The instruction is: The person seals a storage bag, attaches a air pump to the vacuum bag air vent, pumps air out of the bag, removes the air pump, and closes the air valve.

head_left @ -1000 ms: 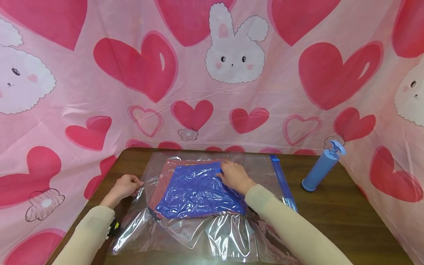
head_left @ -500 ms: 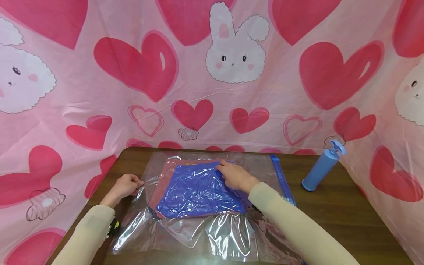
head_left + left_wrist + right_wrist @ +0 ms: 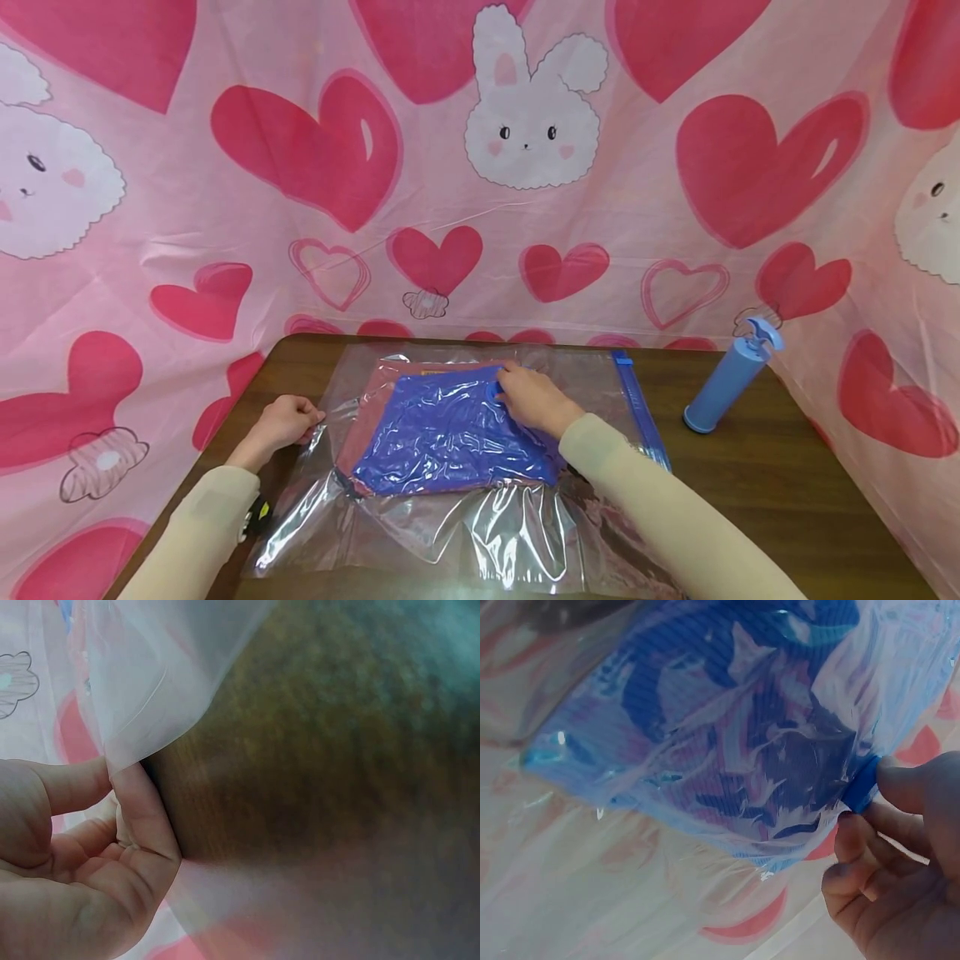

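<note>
A large clear plastic storage bag (image 3: 525, 542) lies flat, with a folded blue garment (image 3: 450, 433) and a pinkish-red cloth (image 3: 365, 421) inside. At its left edge, my left hand (image 3: 283, 421) pinches the film between thumb and index finger; the left wrist view shows the bag's corner (image 3: 161, 712) in that grip. My right hand (image 3: 536, 400) is over the upper right of the blue garment. Its thumb and fingers pinch a round blue valve cap (image 3: 861, 785) on the bag, and the film is drawn up towards it.
A blue hand pump (image 3: 723, 387) stands tilted in view at the right on the brown wooden table (image 3: 780, 500). A blue zip strip (image 3: 641, 408) runs along the bag's right side. Behind hangs a pink curtain (image 3: 442, 200) with hearts and rabbits.
My right hand shifts slightly right, then back left, its fingers moving around the valve cap. The cap, covered half a second ago, shows again. My left hand stays where it was.
</note>
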Demonstrator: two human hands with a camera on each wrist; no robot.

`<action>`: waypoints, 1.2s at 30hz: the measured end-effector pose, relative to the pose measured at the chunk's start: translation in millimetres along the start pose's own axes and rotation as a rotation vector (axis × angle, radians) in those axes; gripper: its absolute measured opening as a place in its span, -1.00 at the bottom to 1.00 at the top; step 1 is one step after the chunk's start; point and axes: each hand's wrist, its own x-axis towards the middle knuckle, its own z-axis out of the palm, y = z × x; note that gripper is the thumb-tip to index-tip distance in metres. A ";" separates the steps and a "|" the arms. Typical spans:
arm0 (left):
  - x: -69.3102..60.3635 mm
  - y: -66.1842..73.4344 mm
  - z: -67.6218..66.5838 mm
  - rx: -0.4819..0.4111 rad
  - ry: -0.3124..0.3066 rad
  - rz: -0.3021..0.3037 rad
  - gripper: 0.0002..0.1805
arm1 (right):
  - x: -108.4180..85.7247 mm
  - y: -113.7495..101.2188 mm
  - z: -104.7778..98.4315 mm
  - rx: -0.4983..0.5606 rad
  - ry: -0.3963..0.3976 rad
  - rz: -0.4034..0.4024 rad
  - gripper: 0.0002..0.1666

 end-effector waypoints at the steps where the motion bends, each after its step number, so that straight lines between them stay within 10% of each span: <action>1: -0.2 -0.2 0.0 -0.002 -0.001 -0.003 -0.78 | 0.5 -0.2 0.8 0.000 0.009 0.013 -0.70; 8: 0.8 -0.7 -0.3 -0.008 -0.003 0.004 -0.79 | 2.4 -1.1 -0.4 0.049 0.006 0.152 -0.36; 18: 0.2 -0.8 -1.2 -0.008 -0.007 0.000 -0.79 | -2.2 2.9 -3.8 0.013 -0.087 -0.039 -0.50; 36: -1.3 -0.1 0.3 0.000 -0.005 -0.016 -0.79 | -1.3 -1.2 2.6 -0.061 0.007 -0.013 -0.70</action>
